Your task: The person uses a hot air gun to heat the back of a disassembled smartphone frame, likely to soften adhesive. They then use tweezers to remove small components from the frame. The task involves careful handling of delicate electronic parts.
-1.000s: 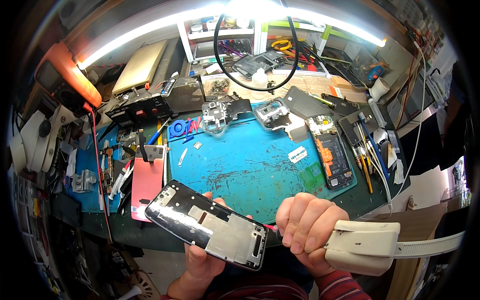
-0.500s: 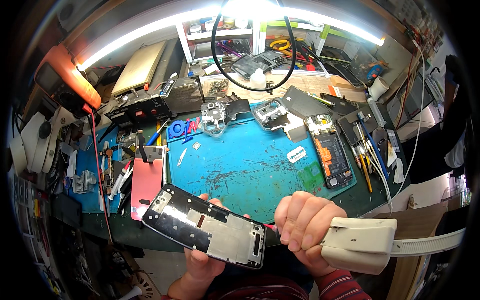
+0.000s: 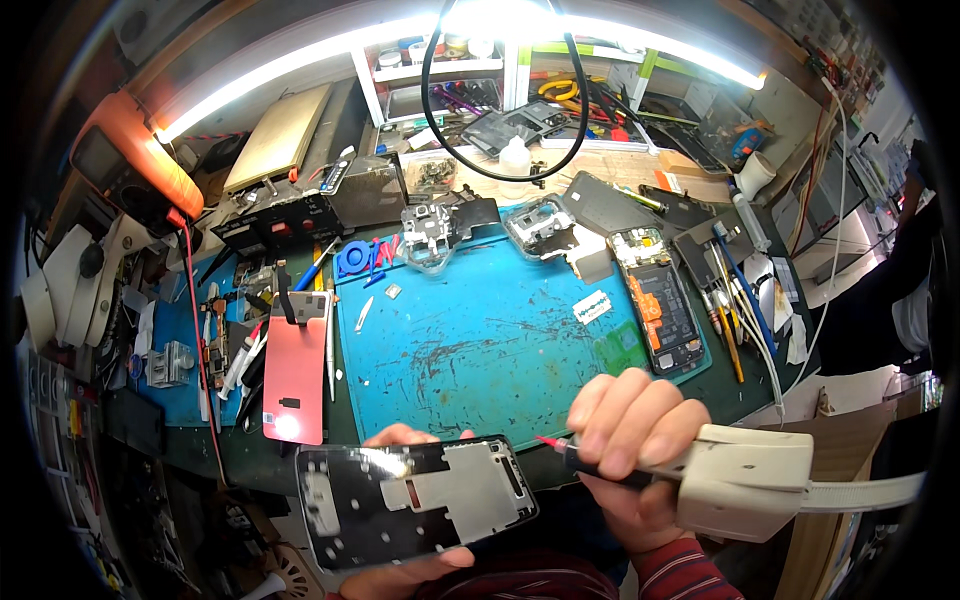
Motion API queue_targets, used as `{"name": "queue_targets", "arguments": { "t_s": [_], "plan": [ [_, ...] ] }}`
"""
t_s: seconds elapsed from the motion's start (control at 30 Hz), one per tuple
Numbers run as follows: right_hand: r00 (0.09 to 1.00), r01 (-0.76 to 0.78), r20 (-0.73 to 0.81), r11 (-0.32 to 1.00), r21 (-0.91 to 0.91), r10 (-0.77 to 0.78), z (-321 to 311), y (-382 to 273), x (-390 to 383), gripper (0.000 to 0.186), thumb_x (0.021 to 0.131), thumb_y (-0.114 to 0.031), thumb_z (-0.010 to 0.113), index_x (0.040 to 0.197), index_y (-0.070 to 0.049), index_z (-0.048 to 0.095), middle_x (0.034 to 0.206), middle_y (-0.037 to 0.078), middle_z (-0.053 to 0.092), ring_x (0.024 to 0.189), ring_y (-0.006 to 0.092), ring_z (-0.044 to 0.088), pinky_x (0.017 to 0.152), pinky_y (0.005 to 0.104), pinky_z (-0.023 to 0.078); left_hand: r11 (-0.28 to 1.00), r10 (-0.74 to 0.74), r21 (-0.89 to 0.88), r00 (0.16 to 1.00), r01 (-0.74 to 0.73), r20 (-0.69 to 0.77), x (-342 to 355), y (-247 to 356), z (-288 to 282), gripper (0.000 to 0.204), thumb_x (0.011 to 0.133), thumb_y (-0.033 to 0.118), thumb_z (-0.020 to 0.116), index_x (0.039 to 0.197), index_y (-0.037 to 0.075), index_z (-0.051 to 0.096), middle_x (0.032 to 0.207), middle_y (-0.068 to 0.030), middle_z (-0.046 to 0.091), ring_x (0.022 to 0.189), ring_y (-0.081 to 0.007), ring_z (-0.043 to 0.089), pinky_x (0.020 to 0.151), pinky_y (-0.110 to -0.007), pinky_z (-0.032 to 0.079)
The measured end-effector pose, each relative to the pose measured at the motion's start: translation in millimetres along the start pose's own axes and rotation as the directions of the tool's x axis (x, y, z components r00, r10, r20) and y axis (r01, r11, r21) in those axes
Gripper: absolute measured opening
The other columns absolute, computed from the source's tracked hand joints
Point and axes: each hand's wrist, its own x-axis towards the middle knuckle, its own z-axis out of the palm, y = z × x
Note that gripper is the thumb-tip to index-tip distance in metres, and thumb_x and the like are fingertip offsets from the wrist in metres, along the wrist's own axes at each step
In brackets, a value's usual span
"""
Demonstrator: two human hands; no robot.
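My left hand (image 3: 440, 564) is closed round a black phone frame (image 3: 490, 490) with a large silver metal plate, held tilted at the front edge of the bench. Its thumb is on the near edge, and fingertips show behind the far edge. My right hand (image 3: 640, 425) is closed on a dispensing gun (image 3: 745, 480) with a beige body, a ribbed white rod running off to the right and a dark barrel. Its pink tip (image 3: 550, 441) points left, above the frame's right end and seemingly apart from it.
A blue work mat (image 3: 450, 340) covers the bench. A pink phone back cover (image 3: 300, 370) lies left, an opened phone (image 3: 660, 310) right, near a razor blade (image 3: 592, 307). Camera modules (image 3: 430, 235) sit farther back. An orange multimeter (image 3: 135, 160) stands far left; brushes (image 3: 725, 310) lie right.
The phone frame has moved down toward me and turned to lie more level across the view. My right hand has moved slightly right and up, with the pink tip now in fuller view.
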Motion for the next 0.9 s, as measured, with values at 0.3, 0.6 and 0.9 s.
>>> {"name": "queue_targets", "arguments": {
  "t_s": [0.3, 0.6, 0.9],
  "plan": [
    [0.992, -0.092, -0.086, 0.995, -0.042, 0.088, 22, 11, -27, 0.026, 0.094, -0.022, 0.067, 0.111, -0.006, 0.055, 0.096, 0.010, 0.062, 0.090, 0.0245, 0.061, 0.083, 0.0405, 0.049, 0.847, 0.003, 0.532, 1.000, -0.015, 0.024, -39, 16, -19, 0.110, 0.060, 0.048, 0.093, 0.137, 0.002, 0.030, 0.125, -0.0101, 0.047, 0.122, -0.0258, 0.053, 0.106, -0.047, 0.047],
    [0.982, -0.187, -0.025, 0.982, 0.017, 0.187, 30, 20, -29, 0.019, 0.091, -0.012, 0.069, 0.103, -0.006, 0.056, 0.093, 0.010, 0.061, 0.083, 0.0223, 0.059, 0.075, 0.0376, 0.049, 0.903, 0.186, 0.393, 0.983, -0.176, 0.013, -37, 2, -22, 0.108, 0.065, 0.043, 0.092, 0.139, 0.001, 0.025, 0.129, -0.0151, 0.044, 0.121, -0.0287, 0.054, 0.102, -0.051, 0.050],
    [0.985, -0.173, -0.034, 0.983, -0.056, 0.172, 31, 25, -37, 0.020, 0.089, -0.012, 0.071, 0.101, -0.004, 0.058, 0.092, 0.011, 0.062, 0.083, 0.0228, 0.059, 0.074, 0.0383, 0.049, 0.954, 0.300, -0.042, 0.951, -0.298, 0.075, -24, -26, -30, 0.085, 0.076, 0.030, 0.086, 0.141, 0.003, 0.039, 0.137, -0.0118, 0.050, 0.118, -0.0264, 0.055, 0.100, -0.040, 0.045]
  ]
}}
